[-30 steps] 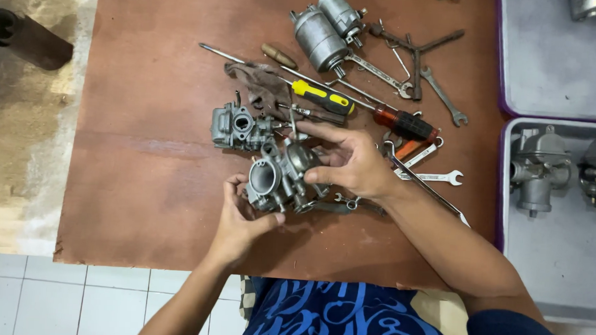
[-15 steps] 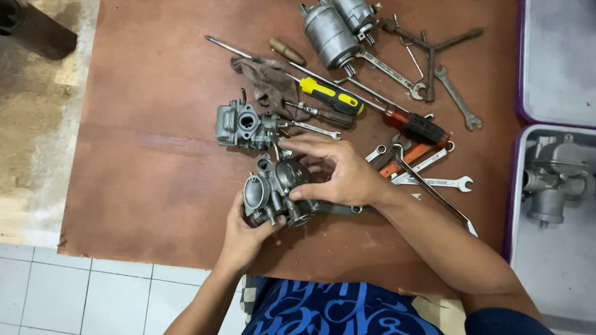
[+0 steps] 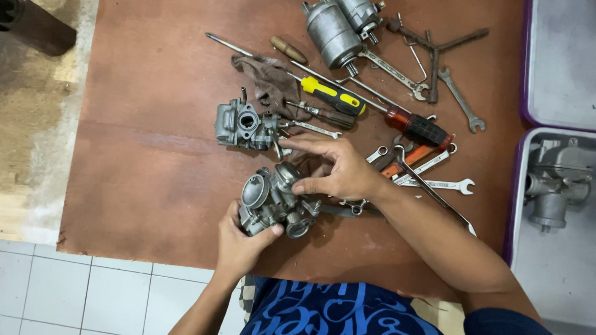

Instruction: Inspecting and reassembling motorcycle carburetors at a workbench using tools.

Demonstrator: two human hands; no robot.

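Moved: since the earlier frame the right hand (image 3: 341, 173) has lifted its fingers off the carburetor (image 3: 273, 200), leaving only the fingertips on its top; the carburetor has settled lower, toward the near edge of the counter (image 3: 143, 181).
Left hand: the left hand (image 3: 241, 242) cups the carburetor from below, thumb pressed against its near side, gripping it.
Right hand: fingers spread and loosely curved, closed on nothing, tips resting on the carburetor's upper part.
Carburetor: near the middle of the counter's near edge, tilted, round opening facing left.
Second carburetor: a second carburetor (image 3: 243, 125) lies just beyond it, apart from both hands.
Tools: a yellow-handled screwdriver (image 3: 331, 95), a red-handled screwdriver (image 3: 414, 126) and wrenches (image 3: 438, 184) lie toward the far right corner.
Rag: a brown rag (image 3: 268, 82) sits beside the screwdrivers.
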